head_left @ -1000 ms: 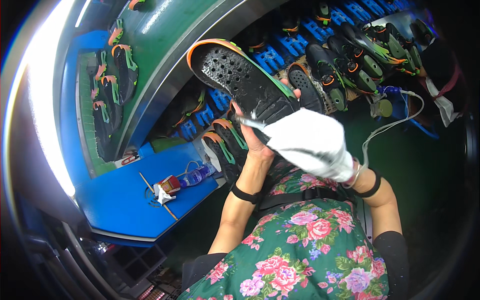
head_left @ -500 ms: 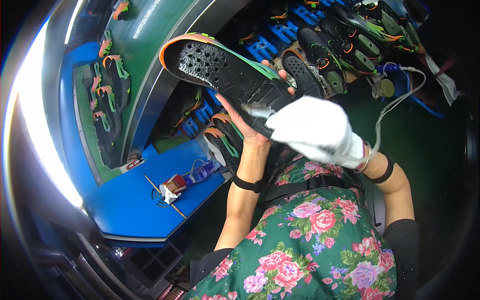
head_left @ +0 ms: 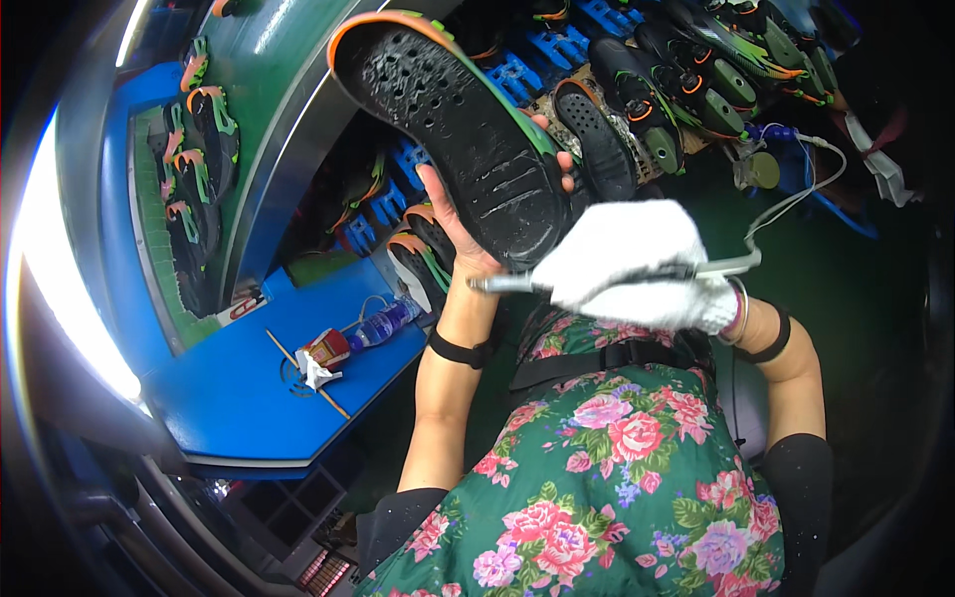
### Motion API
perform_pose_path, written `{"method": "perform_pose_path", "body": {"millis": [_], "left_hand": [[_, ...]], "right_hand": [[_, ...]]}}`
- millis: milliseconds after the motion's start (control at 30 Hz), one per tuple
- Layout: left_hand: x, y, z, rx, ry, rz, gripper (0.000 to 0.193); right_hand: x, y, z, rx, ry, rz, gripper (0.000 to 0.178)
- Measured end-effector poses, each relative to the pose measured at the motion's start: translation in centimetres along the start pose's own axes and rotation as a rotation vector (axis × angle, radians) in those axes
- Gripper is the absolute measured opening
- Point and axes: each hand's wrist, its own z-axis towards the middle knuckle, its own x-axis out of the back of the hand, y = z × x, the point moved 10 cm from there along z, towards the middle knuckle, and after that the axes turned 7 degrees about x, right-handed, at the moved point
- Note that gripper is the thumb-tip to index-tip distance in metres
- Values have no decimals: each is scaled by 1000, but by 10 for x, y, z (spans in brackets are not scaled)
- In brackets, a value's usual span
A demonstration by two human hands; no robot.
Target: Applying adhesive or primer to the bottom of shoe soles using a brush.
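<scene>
My left hand is bare and closed around a black shoe sole with an orange and green rim. Its thumb lies on the near edge and its fingertips show on the far edge. The sole's inside faces up, with a wet shine over its holed end and on the ribbed end. In a white knit glove, my right hand grips a slim glue brush. A pale hose runs from the brush's back end. The brush tip sits just below the sole's near end, by my left wrist.
Several finished-looking soles lie on a green conveyor belt at the left. A blue shelf carries a red container, a bottle and a stick. Black shoes on blue racks fill the back right, beside a hanging hose.
The brush has come off the sole's surface toward me and left. My left hand has shifted slightly left, and the sole is tilted differently.
</scene>
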Motion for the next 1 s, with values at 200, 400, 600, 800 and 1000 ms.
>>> {"method": "perform_pose_path", "body": {"millis": [200,400,600,800,1000], "left_hand": [[3,12,-6,-17,45,35,101],[-7,-3,-8,152,-41,17,97],[2,-1,-9,240,44,7,101],[25,4,-8,210,275,272,100],[33,2,1,253,324,356,93]], "right_hand": [[-21,-8,-6,138,-211,-334,26],[0,5,-8,-64,-82,-196,16],[-32,-14,-14,119,-244,-303,26],[-11,-27,-11,114,-211,-225,32],[-27,-30,-6,183,-341,-465,28]]}}
